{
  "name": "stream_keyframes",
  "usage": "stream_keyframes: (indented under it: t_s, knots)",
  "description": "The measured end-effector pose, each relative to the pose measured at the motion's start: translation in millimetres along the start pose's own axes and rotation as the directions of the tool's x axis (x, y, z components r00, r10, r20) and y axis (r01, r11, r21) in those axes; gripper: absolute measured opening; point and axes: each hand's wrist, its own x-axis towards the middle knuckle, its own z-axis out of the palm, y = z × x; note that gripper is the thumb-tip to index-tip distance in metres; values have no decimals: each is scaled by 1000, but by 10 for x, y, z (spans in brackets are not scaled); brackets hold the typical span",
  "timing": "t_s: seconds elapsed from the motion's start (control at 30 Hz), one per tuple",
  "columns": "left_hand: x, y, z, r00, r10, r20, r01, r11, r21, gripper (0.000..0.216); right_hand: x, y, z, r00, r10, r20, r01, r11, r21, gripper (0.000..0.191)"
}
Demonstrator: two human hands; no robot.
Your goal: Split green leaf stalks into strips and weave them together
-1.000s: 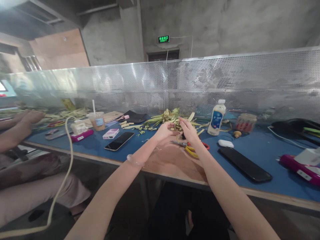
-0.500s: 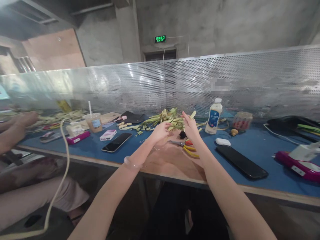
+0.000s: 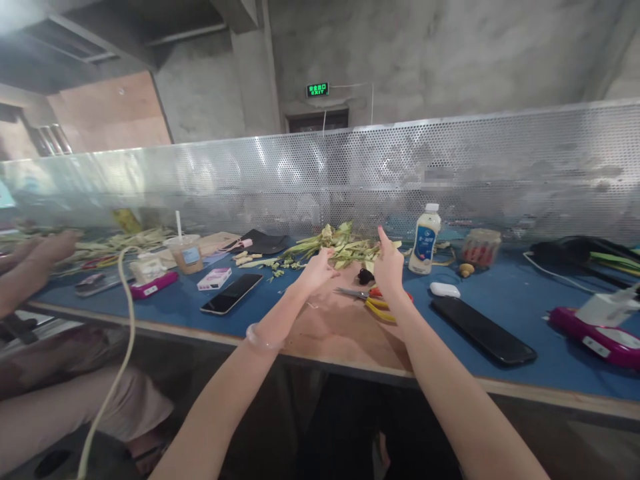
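Leaf strips (image 3: 345,245), the green and pale-yellow kind, sit in a loose heap at the far middle of the blue table (image 3: 505,293), and both hands are up right in front of that heap. Left hand (image 3: 317,272) has its fingers drawn together, pinching what looks like a thin bit of strip, though it's too small to be sure. Right hand (image 3: 389,265) is raised with one finger pointing up and the rest curled; I can't tell if anything is actually caught in it. Both hover over the bare brown patch (image 3: 345,327) of tabletop, probably because that's the working spot, with the heap just behind so material is in easy reach. Scissors (image 3: 376,300) with yellow and red handles lie flat just under the right hand, handy for trimming. A small dark object (image 3: 365,275) sits between the hands and the heap. Off to the side and out of the way: a white bottle (image 3: 425,240) standing upright, a phone (image 3: 231,294) face up on the left, a second phone (image 3: 483,330) on the right. Another person's hand (image 3: 47,250) is over strips at the far left.
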Motion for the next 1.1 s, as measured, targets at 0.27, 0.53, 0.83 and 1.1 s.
stream_keyframes:
  t_s: [0.27, 0.53, 0.83, 1.1]
  knots:
    - [-21, 146, 24, 988, -50, 149, 121, 847, -518, 38, 9, -36, -10, 997, 70, -41, -56, 959, 279, 43]
    - [-29, 159, 68, 965, 54, 257, 126, 763, -634, 23, -31, -146, 22, 998, -15, 60, 4, 983, 185, 43]
    - [31, 83, 27, 998, 37, 53, 2, 802, -597, 18, -44, -151, 70, 944, -138, 300, 20, 930, 366, 47]
    - [73, 66, 24, 997, -80, -10, 59, 801, -595, 15, -50, -158, 64, 928, -96, 361, -73, 902, 426, 57]
